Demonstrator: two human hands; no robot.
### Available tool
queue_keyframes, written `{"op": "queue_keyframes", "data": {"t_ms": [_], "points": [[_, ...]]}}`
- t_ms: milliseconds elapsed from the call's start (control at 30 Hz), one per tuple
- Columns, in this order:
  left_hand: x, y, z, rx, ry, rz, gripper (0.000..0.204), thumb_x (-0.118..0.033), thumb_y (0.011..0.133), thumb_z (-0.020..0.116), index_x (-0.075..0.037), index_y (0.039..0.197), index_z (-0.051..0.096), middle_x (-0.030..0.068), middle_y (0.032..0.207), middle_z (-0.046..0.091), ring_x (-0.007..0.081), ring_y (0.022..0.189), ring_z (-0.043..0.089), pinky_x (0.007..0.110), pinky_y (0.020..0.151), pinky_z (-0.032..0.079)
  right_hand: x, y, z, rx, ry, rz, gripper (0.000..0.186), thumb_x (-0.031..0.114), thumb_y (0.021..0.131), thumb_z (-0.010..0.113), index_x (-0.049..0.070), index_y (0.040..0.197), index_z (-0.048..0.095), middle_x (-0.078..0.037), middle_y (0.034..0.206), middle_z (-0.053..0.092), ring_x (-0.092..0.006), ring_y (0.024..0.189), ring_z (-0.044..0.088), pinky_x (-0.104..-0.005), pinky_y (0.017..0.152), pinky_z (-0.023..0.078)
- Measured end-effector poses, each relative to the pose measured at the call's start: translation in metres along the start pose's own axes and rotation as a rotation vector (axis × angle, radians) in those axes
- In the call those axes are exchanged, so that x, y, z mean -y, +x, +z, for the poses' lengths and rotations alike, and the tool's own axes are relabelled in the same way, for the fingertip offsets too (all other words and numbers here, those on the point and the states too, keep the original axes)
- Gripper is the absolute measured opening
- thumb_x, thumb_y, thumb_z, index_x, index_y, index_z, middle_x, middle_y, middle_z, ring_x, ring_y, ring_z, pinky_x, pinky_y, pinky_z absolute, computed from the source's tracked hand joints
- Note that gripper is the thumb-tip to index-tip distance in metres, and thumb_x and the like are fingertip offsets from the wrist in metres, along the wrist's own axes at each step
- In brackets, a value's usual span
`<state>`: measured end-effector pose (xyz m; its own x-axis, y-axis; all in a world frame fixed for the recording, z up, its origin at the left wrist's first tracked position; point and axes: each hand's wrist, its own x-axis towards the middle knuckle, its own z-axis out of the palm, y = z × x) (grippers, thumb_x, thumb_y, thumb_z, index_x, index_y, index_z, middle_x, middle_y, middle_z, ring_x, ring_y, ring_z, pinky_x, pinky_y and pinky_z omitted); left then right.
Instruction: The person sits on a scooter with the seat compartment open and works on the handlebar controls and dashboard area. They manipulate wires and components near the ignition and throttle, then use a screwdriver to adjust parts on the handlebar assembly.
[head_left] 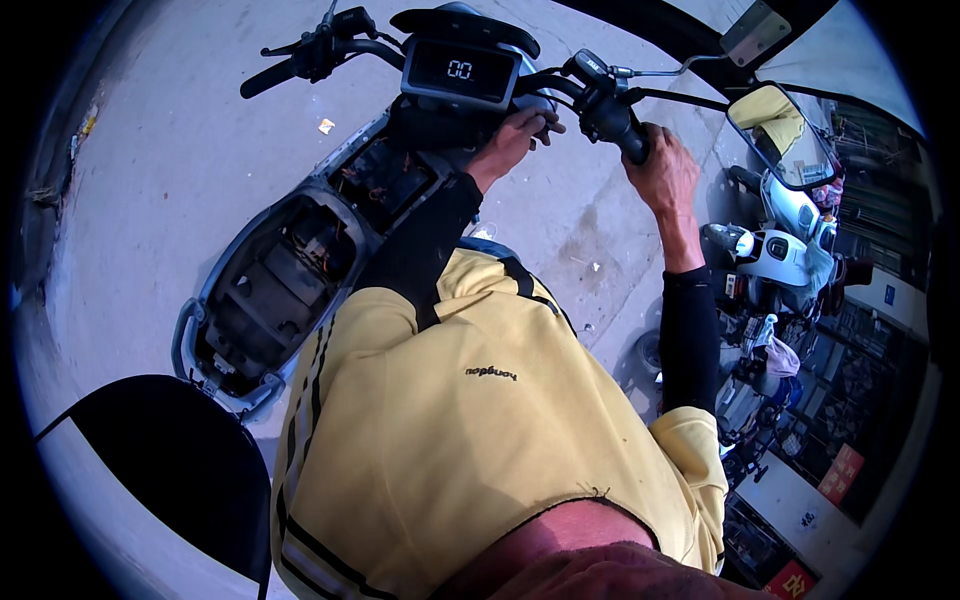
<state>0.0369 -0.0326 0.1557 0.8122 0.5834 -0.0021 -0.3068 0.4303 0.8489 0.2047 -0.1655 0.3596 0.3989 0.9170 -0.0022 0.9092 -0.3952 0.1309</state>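
Observation:
My right hand [660,170] is wrapped round the black right handlebar grip [632,143] of an electric scooter. Just below the lit dashboard display [460,72], my left hand [515,142] has its fingers curled together at the front of the steering column. What those fingers hold, if anything, is hidden. The left handlebar grip [268,78] is untouched. To the left of my body the scooter's seat is off, so its storage well [275,285] and a smaller opening [388,185] with exposed wires lie uncovered.
A rear-view mirror [783,135] sticks out beyond my right hand. Several parked scooters, one of them white [775,255], stand along a shopfront at the right. A black rounded object [165,480] fills the lower left. Concrete ground [590,220] lies beneath, with small scraps on it.

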Motion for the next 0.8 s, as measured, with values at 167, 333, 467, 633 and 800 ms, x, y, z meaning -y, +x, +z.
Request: {"op": "queue_keyframes", "data": {"t_ms": [167,333,467,633,800], "points": [[0.002,-0.009,0.006,-0.06,-0.159,-0.091,0.028,-0.015,0.106,0.052,0.001,0.128,0.058,0.0124,0.119,0.072,0.0128,0.092,0.065,0.028,0.084,0.053,0.005,-0.005,0.004,-0.283,0.042,-0.147,0.063,0.029,0.08,0.084,0.011,0.136,0.061,-0.012,0.127,0.064,-0.0319,0.115,0.062,-0.0428,0.096,0.051],[0.001,-0.015,0.006,-0.048,0.008,-0.079,0.029,-0.014,0.103,0.058,0.002,0.127,0.059,0.013,0.119,0.072,0.0141,0.098,0.067,0.029,0.088,0.055,0.001,-0.004,0.006,-0.246,0.069,-0.153,0.066,0.029,0.081,0.085,0.013,0.14,0.059,-0.013,0.132,0.06,-0.0323,0.119,0.059,-0.0428,0.099,0.05],[-0.005,-0.014,0.006,-0.108,0.019,-0.155,0.03,-0.013,0.102,0.059,0.002,0.129,0.06,0.0127,0.12,0.072,0.0146,0.1,0.067,0.029,0.089,0.055,0.001,-0.005,0.007,-0.247,0.071,-0.148,0.066,0.029,0.081,0.085,0.013,0.139,0.059,-0.013,0.132,0.06,-0.0319,0.119,0.059,-0.0426,0.1,0.049],[-0.007,-0.022,0.005,-0.146,-0.12,-0.164,0.03,-0.011,0.102,0.057,0.001,0.13,0.06,0.012,0.115,0.072,0.0154,0.097,0.067,0.029,0.086,0.055,-0.002,-0.004,0.011,-0.272,0.079,-0.159,0.066,0.029,0.08,0.085,0.013,0.139,0.059,-0.012,0.131,0.061,-0.0314,0.118,0.059,-0.0425,0.1,0.049],[-0.022,-0.029,0.008,-0.139,-0.22,-0.143,0.029,-0.007,0.103,0.054,-0.001,0.13,0.059,0.0132,0.108,0.071,0.0159,0.093,0.066,0.03,0.082,0.054,-0.002,-0.005,0.01,-0.272,0.096,-0.153,0.066,0.029,0.079,0.086,0.013,0.138,0.06,-0.011,0.13,0.062,-0.031,0.119,0.059,-0.0424,0.098,0.049]]}}
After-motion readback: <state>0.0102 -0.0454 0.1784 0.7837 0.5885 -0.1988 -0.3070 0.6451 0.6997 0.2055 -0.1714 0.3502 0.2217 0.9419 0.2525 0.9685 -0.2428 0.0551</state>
